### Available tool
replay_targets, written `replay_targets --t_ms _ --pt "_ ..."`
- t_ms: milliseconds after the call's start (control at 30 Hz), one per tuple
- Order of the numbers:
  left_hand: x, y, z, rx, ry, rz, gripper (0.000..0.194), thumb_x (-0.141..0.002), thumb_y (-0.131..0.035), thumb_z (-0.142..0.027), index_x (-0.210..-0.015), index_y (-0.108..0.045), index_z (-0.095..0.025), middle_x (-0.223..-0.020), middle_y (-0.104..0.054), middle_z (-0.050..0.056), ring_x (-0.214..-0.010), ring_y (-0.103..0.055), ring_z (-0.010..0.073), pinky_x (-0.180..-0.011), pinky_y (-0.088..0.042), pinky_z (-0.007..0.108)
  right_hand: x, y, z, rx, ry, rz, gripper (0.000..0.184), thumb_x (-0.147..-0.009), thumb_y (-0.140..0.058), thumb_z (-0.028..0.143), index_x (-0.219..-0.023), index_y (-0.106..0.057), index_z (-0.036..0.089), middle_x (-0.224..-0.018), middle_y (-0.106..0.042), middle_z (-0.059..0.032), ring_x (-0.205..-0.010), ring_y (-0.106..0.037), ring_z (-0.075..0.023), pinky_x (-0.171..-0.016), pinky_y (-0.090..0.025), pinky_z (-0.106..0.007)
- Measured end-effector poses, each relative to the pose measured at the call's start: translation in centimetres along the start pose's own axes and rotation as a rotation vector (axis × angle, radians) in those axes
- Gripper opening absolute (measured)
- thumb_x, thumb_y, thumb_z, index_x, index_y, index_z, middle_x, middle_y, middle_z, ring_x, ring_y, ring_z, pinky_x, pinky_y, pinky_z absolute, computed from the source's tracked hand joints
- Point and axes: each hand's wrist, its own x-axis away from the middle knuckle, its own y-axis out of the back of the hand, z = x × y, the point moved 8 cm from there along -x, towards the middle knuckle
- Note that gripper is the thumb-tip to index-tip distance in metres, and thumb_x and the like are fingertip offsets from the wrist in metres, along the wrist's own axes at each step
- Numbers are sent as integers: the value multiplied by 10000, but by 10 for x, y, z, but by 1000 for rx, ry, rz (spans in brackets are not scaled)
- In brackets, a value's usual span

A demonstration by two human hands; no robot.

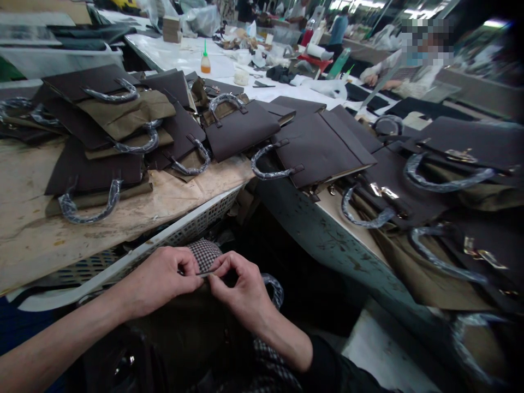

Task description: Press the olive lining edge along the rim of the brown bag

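Over my lap, both hands pinch a thin dark edge that seems to belong to the handbag [180,322] lying there, its cloth olive and dim. Thumb and fingertips of my left hand [164,278] close on one end of the edge. Just beside it, my right hand [243,284] grips the same edge, the two sets of fingertips nearly touching. Checked cloth [204,252] shows behind the fingers, covering what looks like my knee. A plastic-wrapped handle [273,289] stands out past my right wrist. The lower part of the bag is in shadow.
Dark brown handbags [241,131] with wrapped handles are piled on the worn table [24,218] and to the right. A white plastic crate [164,234] sits under the table edge. Farther back are a glue bottle [205,63] and a person at work [421,71].
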Motion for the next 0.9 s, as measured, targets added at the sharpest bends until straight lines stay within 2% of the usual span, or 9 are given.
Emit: replay_targets --t_ms 167,267,367,467,533,700,900 --pt "-2 -2 6 19 40 11 278 -775 -689 -361 -606 -551 -189 -709 -651 -28 -643 -541 142 -573 -378 255 3 1 -9 -30 -73 -32 137 -753 -652 142 -723 -528 192 -801 -665 -18 -747 -606 -152 -712 -475 -279" --pt "-2 -1 10 106 85 7 351 -744 -717 -353 -593 -442 -195 -700 -644 -37 -604 -490 119 -531 -344 233 3 3 -16 -55 -128 -16 156 -758 -680 172 -852 -557 191 -836 -663 -4 -758 -599 -145 -704 -471 -264" --pt "0 -3 10 244 97 51 327 -727 -736 -329 -670 -439 -206 -657 -584 -67 -589 -464 107 -525 -336 210 -2 1 -19 -99 -166 153 246 -808 -684 241 -1039 -627 180 -891 -676 -8 -808 -605 -145 -736 -472 -255" --pt "4 -8 10 307 95 183 215 -774 -709 -362 -829 -594 -189 -648 -546 -71 -607 -477 112 -548 -345 204 -3 -7 -23 -139 -241 413 247 -890 -619 359 -1012 -717 168 -866 -692 -15 -747 -587 -133 -671 -452 -238" --pt "9 -10 11 312 102 263 231 -823 -666 -399 -880 -667 -175 -670 -570 -55 -613 -483 112 -559 -347 205 -3 -9 -25 -180 -297 507 298 -909 -595 408 -996 -742 164 -812 -688 -10 -675 -562 -119 -611 -426 -225" --pt "20 -13 13 403 113 361 260 -877 -619 -399 -966 -727 -179 -735 -659 -31 -622 -537 116 -576 -389 204 0 -10 -26 -265 -328 478 316 -896 -620 437 -1033 -752 184 -816 -693 -12 -697 -574 -125 -641 -444 -229" --pt "29 -17 13 601 127 428 255 -846 -659 -284 -1081 -709 -197 -985 -759 15 -853 -681 186 -745 -502 249 6 -11 -31 -296 -358 393 300 -876 -646 438 -989 -757 183 -801 -684 -11 -682 -569 -120 -623 -431 -223"
